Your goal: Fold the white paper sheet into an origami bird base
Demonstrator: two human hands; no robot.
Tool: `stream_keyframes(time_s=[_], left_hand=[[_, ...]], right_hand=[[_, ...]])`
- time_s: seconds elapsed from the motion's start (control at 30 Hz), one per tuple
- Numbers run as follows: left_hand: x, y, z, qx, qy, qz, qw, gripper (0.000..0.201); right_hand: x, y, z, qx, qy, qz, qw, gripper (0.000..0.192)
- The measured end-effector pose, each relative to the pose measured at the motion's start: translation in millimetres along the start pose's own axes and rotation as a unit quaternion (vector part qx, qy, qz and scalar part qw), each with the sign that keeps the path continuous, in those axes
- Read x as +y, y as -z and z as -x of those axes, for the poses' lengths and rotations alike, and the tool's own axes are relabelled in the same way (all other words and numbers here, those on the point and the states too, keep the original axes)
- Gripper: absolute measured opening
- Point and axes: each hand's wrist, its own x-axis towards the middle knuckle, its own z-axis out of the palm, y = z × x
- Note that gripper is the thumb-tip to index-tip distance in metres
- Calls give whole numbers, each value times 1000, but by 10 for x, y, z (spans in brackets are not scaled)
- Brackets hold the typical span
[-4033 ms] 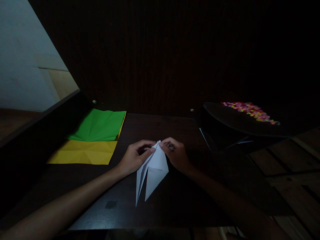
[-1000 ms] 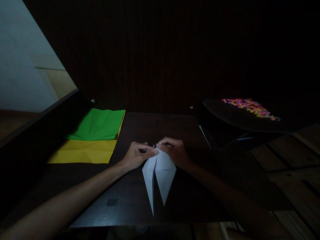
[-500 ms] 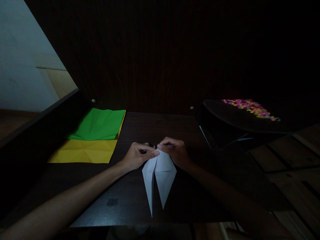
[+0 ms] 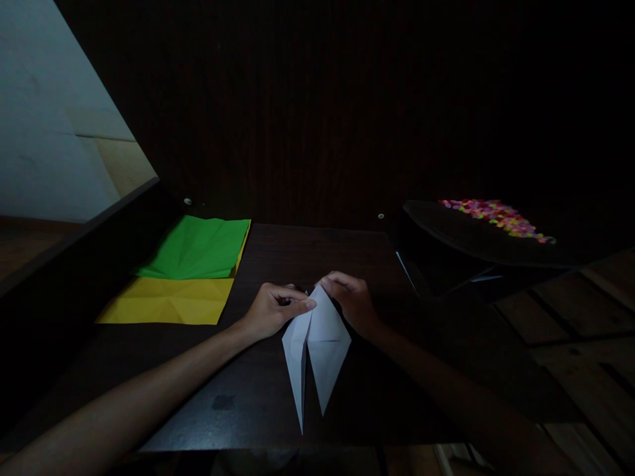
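A folded white paper (image 4: 327, 337) hangs point-down between my hands over the dark table, its lower part split into two long tips, the left one narrower. My left hand (image 4: 275, 309) pinches its upper left edge between thumb and fingers. Behind the upper right edge is my right hand (image 4: 353, 303), its thumb and fingertips at the top corner and partly hidden by the paper. That hand looks curled and touching the sheet.
Creased green paper (image 4: 196, 248) lies over yellow paper (image 4: 163, 301) on the table's left. A dark wooden panel (image 4: 307, 119) rises behind. To the right stands a black curved surface (image 4: 446, 228) with small pink and yellow pieces (image 4: 496, 215).
My right thumb has slipped from the front of the paper to behind its top corner, which now shows as a full point. My left hand keeps its pinch.
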Motion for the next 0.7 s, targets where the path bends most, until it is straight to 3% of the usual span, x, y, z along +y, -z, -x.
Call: stream_keyframes(time_s=[0.17,0.33,0.7], left_hand=[[13,20,-5,13,-11,-9,1000,23],[4,22,-8,35,-20,-44,998,19],[8,153,-29,-70,-12,-26,997,25]], right_hand=[[14,-8,19,-62,26,15,998,18],[16,4,18,-73,44,34,996,22],[56,39,-39,-14,19,-7,1000,11]])
